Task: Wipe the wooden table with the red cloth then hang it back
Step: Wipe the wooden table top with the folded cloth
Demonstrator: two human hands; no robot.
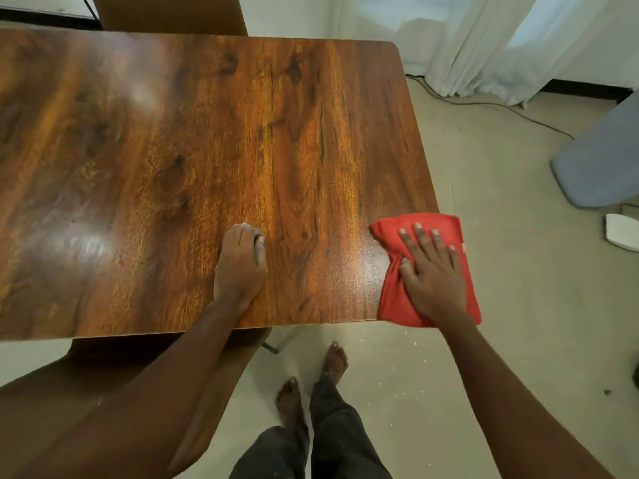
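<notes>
Pressing flat on the cloth, the right hand has its fingers spread wide, palm down, pinning the red fabric to the table at the near right corner. Cloth is bunched under the palm; its right part hangs past the table's right edge, and its near edge reaches the table's front edge. No containers in view; apart from cloth and hands the wooden top shows only glare patches. Left hand rests on the table near the front edge, well left of the cloth, fingers curled under in a loose fist, holding nothing, knuckles and thumb side touching the wood. Both forearms are bare and reach in from below. Person's bare feet and dark trousers show on the floor below the table edge. A chair back sits at the far side, white curtains at upper right, with a cable on the floor beneath them.
</notes>
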